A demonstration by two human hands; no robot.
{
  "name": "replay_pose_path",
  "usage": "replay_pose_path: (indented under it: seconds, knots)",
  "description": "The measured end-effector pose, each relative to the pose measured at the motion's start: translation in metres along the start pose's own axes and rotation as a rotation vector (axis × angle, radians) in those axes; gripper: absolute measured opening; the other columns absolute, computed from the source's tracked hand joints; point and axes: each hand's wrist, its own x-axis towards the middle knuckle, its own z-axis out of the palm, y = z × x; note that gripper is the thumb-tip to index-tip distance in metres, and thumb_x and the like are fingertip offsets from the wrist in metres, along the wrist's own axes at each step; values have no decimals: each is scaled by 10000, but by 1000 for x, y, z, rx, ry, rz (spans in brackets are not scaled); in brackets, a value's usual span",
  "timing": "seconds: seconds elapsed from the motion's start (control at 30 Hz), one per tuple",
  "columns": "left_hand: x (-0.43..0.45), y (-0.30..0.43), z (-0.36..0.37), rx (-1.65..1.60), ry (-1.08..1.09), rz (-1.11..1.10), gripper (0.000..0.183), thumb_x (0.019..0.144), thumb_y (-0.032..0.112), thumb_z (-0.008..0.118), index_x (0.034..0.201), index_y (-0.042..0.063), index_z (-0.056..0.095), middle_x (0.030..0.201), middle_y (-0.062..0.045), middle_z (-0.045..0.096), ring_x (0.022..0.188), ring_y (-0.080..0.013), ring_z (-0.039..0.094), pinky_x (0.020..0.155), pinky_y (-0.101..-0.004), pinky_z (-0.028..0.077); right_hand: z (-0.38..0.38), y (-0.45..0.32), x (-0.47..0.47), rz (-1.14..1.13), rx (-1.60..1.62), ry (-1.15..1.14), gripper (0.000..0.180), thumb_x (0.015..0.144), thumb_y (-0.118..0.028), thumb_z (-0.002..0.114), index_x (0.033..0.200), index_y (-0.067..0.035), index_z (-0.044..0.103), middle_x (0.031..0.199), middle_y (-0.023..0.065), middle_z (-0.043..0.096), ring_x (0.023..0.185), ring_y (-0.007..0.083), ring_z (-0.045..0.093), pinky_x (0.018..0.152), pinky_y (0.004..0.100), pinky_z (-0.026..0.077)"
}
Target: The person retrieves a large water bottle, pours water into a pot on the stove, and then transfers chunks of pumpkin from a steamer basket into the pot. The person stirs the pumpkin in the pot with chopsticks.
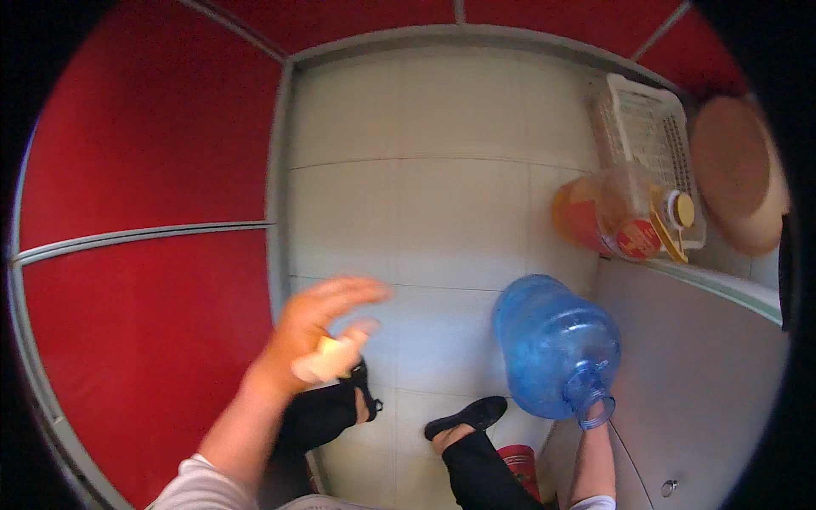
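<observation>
My left hand (pixel 325 338) is raised over the floor at the lower centre, blurred, with fingers curved and apart from the thumb. A small yellow thing (pixel 328 346) shows by its palm and thumb; what it is and whether it is gripped cannot be told. At the right, my right hand (pixel 595 411) is at the neck of a large blue, see-through plastic water jug (pixel 554 344), mostly hidden behind the neck and seen partly through the plastic. The jug's uncapped mouth points towards me, and its inside shows no clear water level.
Red panels (pixel 146 350) in grey frames border the tiled floor (pixel 408 217). A yellow-capped oil bottle (pixel 612 217) stands by a white plastic basket (pixel 650 121) and a brown rounded object (pixel 733 166). A grey cabinet door (pixel 695 382) is at right. A red container (pixel 519 468) sits near my shoe (pixel 468 414).
</observation>
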Motion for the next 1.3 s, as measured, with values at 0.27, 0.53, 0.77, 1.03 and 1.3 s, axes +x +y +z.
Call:
replay_pose_path:
  seconds: [0.27, 0.53, 0.77, 1.03, 1.3]
  knots:
    - [-108, 112, -40, -195, -73, -151, 380, 940, 140, 715, 1306, 35, 723, 1301, -152, 733, 1210, -339, 669, 1021, -420, 540, -27, 13, -128, 345, -484, -346, 234, 913, -78, 774, 1121, 21, 730, 941, 125, 762, 813, 192, 707, 716, 345, 557]
    - [-243, 230, -105, -204, 277, -134, 373, 953, 165, 744, 1305, 49, 714, 1288, -134, 737, 1164, -331, 692, 997, -424, 548, 19, -275, -145, 182, -315, -440, 253, 942, -38, 731, 1170, 69, 718, 1097, 174, 773, 950, 228, 747, 845, 357, 588]
    - [-391, 314, -129, -250, 513, -255, 357, 967, 248, 726, 1272, 62, 723, 1225, -138, 743, 1122, -344, 694, 973, -434, 554, 152, -589, -215, -586, -560, -687, 273, 1026, -226, 686, 918, 19, 738, 748, 106, 735, 643, 155, 671, 608, 341, 525]
    - [-492, 350, -202, -147, 809, -402, 373, 904, 178, 757, 1272, 111, 749, 1264, -92, 748, 1079, -306, 726, 936, -396, 584, 315, -829, -410, -1276, -710, -645, 317, 1008, -287, 712, 1247, -79, 734, 885, 169, 755, 814, 363, 733, 775, 466, 564]
    - [-538, 358, -223, -248, 1010, -496, 363, 880, 155, 766, 1234, 73, 765, 1265, -149, 752, 1084, -337, 727, 951, -406, 590, 435, -881, -438, -1370, -1477, -474, 493, 986, -476, 710, 1112, 0, 721, 1085, 246, 778, 1057, 423, 751, 912, 507, 591]
